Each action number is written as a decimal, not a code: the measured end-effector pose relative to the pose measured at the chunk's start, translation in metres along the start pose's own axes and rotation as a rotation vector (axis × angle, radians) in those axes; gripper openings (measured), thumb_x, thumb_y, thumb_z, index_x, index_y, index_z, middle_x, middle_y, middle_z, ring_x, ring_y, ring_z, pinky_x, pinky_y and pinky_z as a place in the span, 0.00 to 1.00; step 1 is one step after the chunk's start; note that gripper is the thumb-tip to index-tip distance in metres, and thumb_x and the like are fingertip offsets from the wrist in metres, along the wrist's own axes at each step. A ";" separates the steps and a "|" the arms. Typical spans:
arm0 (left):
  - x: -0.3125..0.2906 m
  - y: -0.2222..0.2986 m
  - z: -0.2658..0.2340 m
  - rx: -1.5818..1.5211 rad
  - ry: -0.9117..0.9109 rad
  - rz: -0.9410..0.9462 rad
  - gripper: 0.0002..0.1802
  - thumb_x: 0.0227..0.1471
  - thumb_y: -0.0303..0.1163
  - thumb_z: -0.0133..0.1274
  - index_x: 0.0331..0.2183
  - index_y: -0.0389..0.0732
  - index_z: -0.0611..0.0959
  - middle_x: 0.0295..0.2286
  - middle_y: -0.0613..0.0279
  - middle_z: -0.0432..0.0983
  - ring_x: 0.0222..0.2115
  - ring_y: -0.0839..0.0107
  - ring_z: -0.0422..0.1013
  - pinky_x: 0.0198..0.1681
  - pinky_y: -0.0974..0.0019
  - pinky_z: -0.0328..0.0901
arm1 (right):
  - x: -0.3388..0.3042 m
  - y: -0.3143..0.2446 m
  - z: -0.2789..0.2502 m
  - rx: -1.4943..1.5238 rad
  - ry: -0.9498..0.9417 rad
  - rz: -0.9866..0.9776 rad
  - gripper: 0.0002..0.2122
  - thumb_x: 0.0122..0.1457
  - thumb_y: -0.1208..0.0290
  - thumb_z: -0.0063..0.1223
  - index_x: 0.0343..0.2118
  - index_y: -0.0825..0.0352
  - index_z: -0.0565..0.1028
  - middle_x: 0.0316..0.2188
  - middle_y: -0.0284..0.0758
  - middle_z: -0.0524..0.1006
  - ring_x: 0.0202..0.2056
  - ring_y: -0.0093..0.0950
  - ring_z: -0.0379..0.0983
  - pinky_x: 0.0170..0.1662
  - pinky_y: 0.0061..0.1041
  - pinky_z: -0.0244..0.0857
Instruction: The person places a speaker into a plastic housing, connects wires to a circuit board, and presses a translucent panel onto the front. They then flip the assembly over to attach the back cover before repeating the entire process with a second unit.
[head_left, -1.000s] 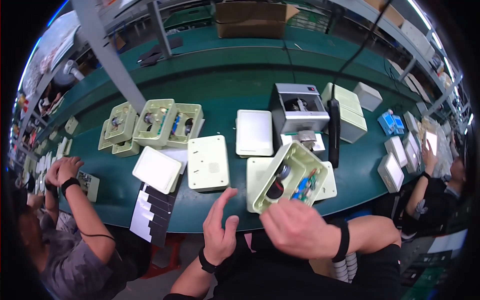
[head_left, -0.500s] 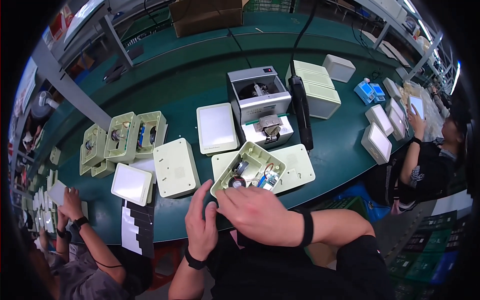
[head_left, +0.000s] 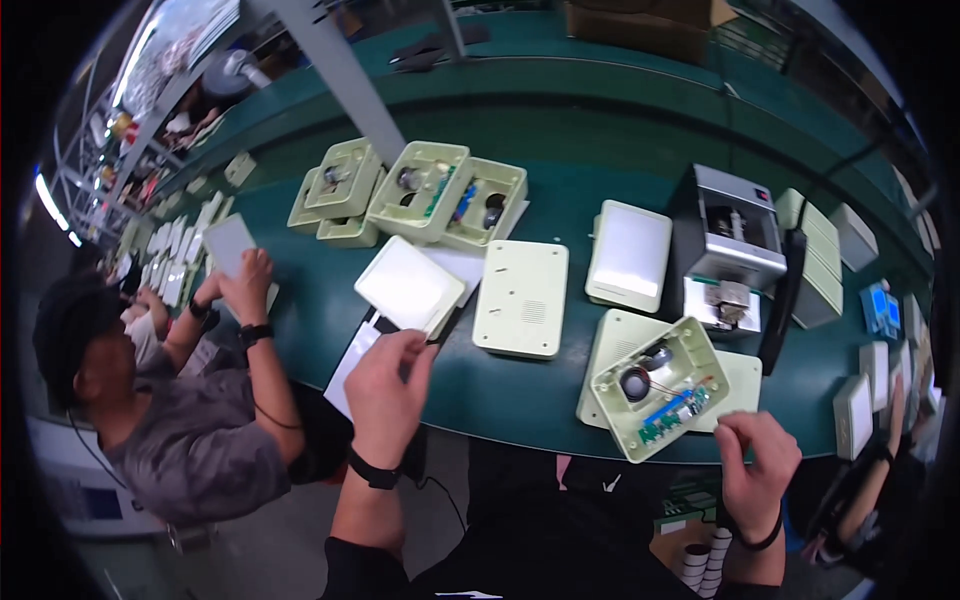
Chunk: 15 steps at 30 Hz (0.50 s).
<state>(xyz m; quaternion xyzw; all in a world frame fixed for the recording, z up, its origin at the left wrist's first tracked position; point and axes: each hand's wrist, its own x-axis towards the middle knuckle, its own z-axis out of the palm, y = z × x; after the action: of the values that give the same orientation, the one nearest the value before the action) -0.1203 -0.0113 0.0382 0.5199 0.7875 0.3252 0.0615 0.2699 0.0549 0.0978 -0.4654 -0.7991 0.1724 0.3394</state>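
1. The person's right hand is half open, its fingers loosely curled, and nothing shows in it. It has come away from the housing's near edge, where it was half a second ago, and is now just beside the right corner.
2. The person's left hand bends its fingers toward the thumb with a narrow gap between them. It has swung leftward to the near corner of a white-faced, pale-green-edged rectangular panel; whether it touches or pinches that panel I cannot tell.
3. The pale-green open plastic housing, holding a green circuit board and a black round speaker, lies slantwise across two flat pale-green plastic pieces on the dark green counter. Neither hand appears to hold it now, so it seems to rest unsupported by them, while the left hand's attention has shifted to the panel.
4. Farther in, a pale-green closed rectangular case lies between that panel and a second white-faced panel.
5. Beyond, stacked pale-green open housings sit to the left; a grey-and-black metal machine stands to the right, beside a long black handheld tool.
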 end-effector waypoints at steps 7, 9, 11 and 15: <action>-0.036 -0.080 -0.024 0.290 0.019 -0.066 0.29 0.46 0.34 0.75 0.50 0.36 0.85 0.39 0.56 0.83 0.37 0.61 0.80 0.41 0.60 0.74 | -0.011 -0.026 0.045 0.310 -0.321 -0.308 0.07 0.50 0.77 0.72 0.31 0.66 0.82 0.23 0.33 0.80 0.21 0.30 0.77 0.26 0.27 0.68; -0.036 -0.088 -0.019 0.282 0.024 -0.046 0.31 0.45 0.35 0.75 0.50 0.36 0.84 0.40 0.56 0.83 0.37 0.61 0.80 0.41 0.60 0.74 | -0.014 -0.034 0.070 0.330 -0.360 -0.374 0.08 0.50 0.76 0.73 0.31 0.65 0.82 0.24 0.32 0.80 0.21 0.29 0.76 0.25 0.27 0.68; -0.034 -0.089 -0.014 0.272 -0.006 -0.067 0.33 0.45 0.37 0.75 0.52 0.36 0.84 0.44 0.55 0.81 0.39 0.59 0.79 0.42 0.58 0.74 | -0.017 -0.041 0.084 0.295 -0.411 -0.527 0.09 0.51 0.74 0.74 0.33 0.65 0.83 0.25 0.31 0.80 0.21 0.28 0.77 0.25 0.25 0.68; -0.022 -0.080 -0.017 0.208 -0.115 -0.235 0.34 0.45 0.37 0.75 0.53 0.35 0.83 0.45 0.53 0.80 0.39 0.56 0.79 0.43 0.56 0.74 | -0.026 -0.042 0.098 0.308 -0.434 -0.554 0.09 0.51 0.74 0.74 0.34 0.65 0.83 0.25 0.30 0.80 0.22 0.26 0.76 0.25 0.24 0.68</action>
<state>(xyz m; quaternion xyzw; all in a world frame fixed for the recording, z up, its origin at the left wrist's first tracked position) -0.1795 -0.0577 0.0001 0.4454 0.8676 0.2021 0.0898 0.1837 0.0155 0.0429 -0.1278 -0.9126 0.2867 0.2620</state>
